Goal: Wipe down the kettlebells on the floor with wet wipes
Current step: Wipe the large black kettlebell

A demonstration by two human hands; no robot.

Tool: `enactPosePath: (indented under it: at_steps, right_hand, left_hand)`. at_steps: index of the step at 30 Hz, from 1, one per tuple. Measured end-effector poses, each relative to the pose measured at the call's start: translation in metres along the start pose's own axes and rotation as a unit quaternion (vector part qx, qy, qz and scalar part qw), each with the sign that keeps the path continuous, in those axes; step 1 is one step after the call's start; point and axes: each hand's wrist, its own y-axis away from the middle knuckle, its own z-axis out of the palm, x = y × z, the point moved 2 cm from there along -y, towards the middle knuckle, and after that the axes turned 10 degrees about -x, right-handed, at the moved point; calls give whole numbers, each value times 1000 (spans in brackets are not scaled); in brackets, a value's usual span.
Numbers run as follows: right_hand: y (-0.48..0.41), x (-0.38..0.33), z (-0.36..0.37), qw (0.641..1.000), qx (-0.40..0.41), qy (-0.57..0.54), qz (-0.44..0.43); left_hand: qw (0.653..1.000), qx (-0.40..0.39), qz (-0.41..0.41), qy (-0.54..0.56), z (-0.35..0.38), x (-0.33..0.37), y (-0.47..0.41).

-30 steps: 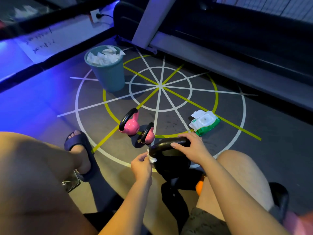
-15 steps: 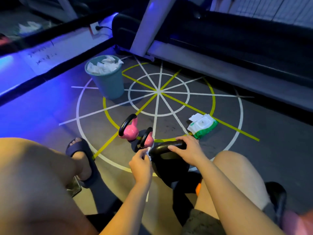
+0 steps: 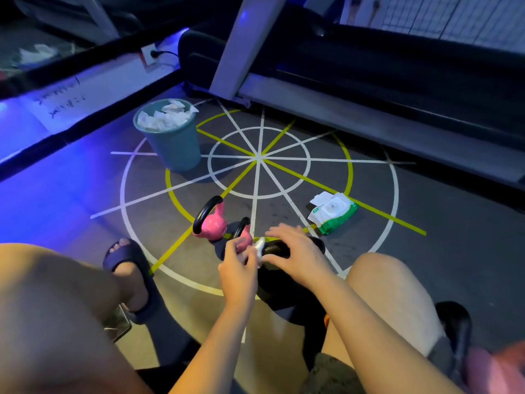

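Note:
A black kettlebell (image 3: 277, 294) stands on the floor between my knees, its handle (image 3: 274, 247) mostly under my hands. My left hand (image 3: 237, 265) pinches a small white wet wipe (image 3: 259, 245) at the left end of that handle. My right hand (image 3: 295, 251) lies over the handle with blurred, stretched fingers reaching left toward the wipe. Two pink kettlebells with black handles stand just beyond: the larger (image 3: 211, 223) in full view, the smaller (image 3: 244, 237) partly hidden behind my left hand.
An open green-and-white wet wipe pack (image 3: 332, 213) lies on the floor to the right. A teal bin (image 3: 170, 140) full of used wipes stands at the back left. A treadmill (image 3: 369, 89) runs across the back. A phone (image 3: 116, 322) lies by my left foot.
My right hand has let go of the kettlebell handle and spread its fingers over it. My left hand with the wipe has moved right along the handle. The view shifted closer.

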Motion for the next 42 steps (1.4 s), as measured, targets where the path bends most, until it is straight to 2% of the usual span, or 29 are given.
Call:
enactPosePath:
  at_steps: [3, 6, 9, 11, 13, 16, 20, 23, 25, 27, 30, 32, 35, 39, 42]
  right_hand:
    - [-4, -5, 9, 999, -25, -7, -18]
    - [-4, -5, 9, 998, -53, 18, -2]
    - [-5, -13, 11, 996, -54, 67, -4]
    - [-8, -19, 15, 993, -51, 101, -17]
    - [-12, -23, 21, 990, -50, 132, -31]
    - [-13, -24, 25, 989, -37, 138, -32]
    - [2, 4, 8, 992, -13, 76, 99]
    - [24, 30, -23, 975, 51, -2, 218]
    - [25, 38, -32, 963, 79, -44, 254]
    - [19, 24, -28, 970, 79, -60, 220]
    - [13, -11, -5, 992, 8, -35, 124]
    - [15, -17, -6, 991, 17, -25, 134]
    - [22, 2, -19, 966, 120, -60, 221]
    - [28, 43, -30, 910, 132, -126, 373]
    - [24, 58, -27, 868, 145, -203, 430]
  left_hand:
    - [1000, -29, -8, -3, 1, 2, -4]
    - [991, -84, -39, 93, -12, -10, -13]
    - [987, -105, -13, 121, -19, -20, -14]
    - [988, -123, -4, 91, -21, -26, -12]
    - [986, -165, 5, 15, -20, -33, -11]
    - [974, -218, 24, -50, -19, -36, -7]
    - [979, -187, 35, -68, -17, -38, -11]
    - [981, -174, 34, -74, -15, -36, -10]
    - [978, -174, 37, -108, -14, -36, -10]
    - [975, -173, 37, -135, -15, -34, -11]
    - [969, -187, 47, -157, -19, -29, -15]
    - [962, -202, 47, -175, -21, -27, -17]
    - [963, -204, 42, -174, -19, -27, -19]
    - [960, -213, 86, -157, -1, -13, -19]
    - [931, -269, 124, -216, 15, -4, -28]
